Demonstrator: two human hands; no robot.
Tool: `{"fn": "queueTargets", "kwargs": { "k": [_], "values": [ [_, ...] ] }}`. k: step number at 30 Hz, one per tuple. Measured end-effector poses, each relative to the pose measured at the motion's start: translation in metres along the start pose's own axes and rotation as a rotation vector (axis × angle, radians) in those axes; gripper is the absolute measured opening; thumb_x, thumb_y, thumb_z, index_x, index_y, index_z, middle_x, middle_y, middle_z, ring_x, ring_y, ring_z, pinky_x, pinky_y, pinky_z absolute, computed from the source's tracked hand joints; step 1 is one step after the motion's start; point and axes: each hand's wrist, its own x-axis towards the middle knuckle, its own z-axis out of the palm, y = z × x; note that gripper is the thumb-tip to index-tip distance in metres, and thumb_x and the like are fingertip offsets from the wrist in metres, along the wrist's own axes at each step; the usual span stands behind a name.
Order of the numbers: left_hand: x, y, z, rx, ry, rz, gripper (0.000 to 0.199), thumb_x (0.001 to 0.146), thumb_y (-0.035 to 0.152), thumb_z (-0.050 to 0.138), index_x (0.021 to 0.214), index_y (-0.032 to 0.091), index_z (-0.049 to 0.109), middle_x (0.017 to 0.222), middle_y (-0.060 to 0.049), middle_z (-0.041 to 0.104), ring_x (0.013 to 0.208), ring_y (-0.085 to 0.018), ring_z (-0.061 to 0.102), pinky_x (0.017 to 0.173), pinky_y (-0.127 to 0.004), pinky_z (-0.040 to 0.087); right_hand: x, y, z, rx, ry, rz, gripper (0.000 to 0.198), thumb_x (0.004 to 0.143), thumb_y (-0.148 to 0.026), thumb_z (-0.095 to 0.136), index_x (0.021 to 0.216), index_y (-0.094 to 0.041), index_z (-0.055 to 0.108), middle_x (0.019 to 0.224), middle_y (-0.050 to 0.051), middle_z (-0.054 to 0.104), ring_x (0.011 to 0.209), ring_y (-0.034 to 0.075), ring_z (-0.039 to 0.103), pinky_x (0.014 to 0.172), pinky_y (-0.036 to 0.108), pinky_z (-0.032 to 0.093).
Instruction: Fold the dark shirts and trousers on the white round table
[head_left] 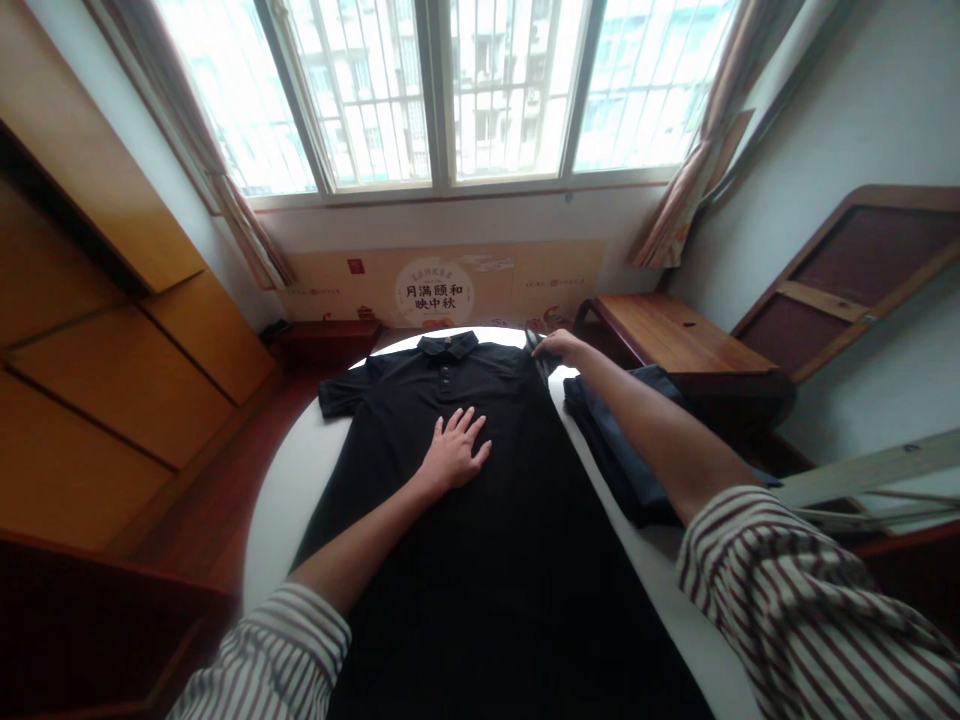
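Note:
A black polo shirt (480, 560) lies spread front side up, its buttoned collar pointing toward the window. My left hand (454, 450) rests flat on the chest of the shirt with its fingers spread. At the shirt's right shoulder edge, my right hand (559, 347) pinches the short sleeve, which looks gathered or lifted at that spot. The opposite sleeve is stretched out flat to the left. Under the shirt is a white round-edged table (281, 500). Dark folded clothing (611, 450) lies beside the shirt on the right, partly hidden by my right forearm.
A barred window (450, 90) with tied curtains fills the far wall, above a printed board (540, 265). At the right stand a wooden side table (675, 335) and a leaning framed panel (840, 270). Wooden cabinets (90, 400) line the left.

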Motion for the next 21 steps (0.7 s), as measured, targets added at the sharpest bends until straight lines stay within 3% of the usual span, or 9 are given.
{"fn": "queueTargets", "kwargs": {
  "k": [6,11,16,21],
  "values": [
    [0.0,0.002,-0.002,-0.018,-0.008,-0.008,0.059,0.099,0.054,0.034,0.15,0.025,0.039,0.16,-0.006,0.031,0.148,-0.028,0.024,0.119,-0.056,0.019,-0.006,0.005,-0.019,-0.273,0.27,-0.038,0.076,0.072,-0.031,0.081,0.138,-0.015,0.046,0.126,0.022,0.058,0.118,0.035,0.057,0.094,0.043,0.049],
    [-0.001,0.002,-0.002,-0.013,-0.003,0.0,0.059,0.099,0.054,0.033,0.15,0.025,0.039,0.16,-0.006,0.031,0.148,-0.027,0.024,0.119,-0.056,0.02,-0.009,0.011,-0.002,-0.452,0.272,-0.05,0.062,0.077,-0.026,0.078,0.132,-0.007,0.054,0.136,0.031,0.047,0.129,0.044,0.047,0.1,0.056,0.042],
    [0.0,0.002,0.0,-0.006,0.007,-0.006,0.059,0.099,0.054,0.033,0.149,0.025,0.04,0.159,-0.006,0.032,0.148,-0.027,0.024,0.119,-0.055,0.019,0.003,-0.014,0.042,-0.529,0.122,-0.25,0.034,0.087,-0.027,0.069,0.119,-0.016,0.063,0.13,0.014,0.058,0.122,0.028,0.055,0.101,0.045,0.046],
    [0.0,0.004,-0.001,-0.014,0.007,-0.005,0.059,0.099,0.054,0.033,0.15,0.024,0.039,0.16,-0.007,0.031,0.148,-0.027,0.023,0.119,-0.056,0.02,0.029,-0.04,0.064,-0.518,0.102,-0.293,0.034,0.096,-0.036,0.06,0.123,-0.017,0.059,0.126,0.01,0.06,0.106,0.023,0.062,0.09,0.044,0.053]
  ]
}}
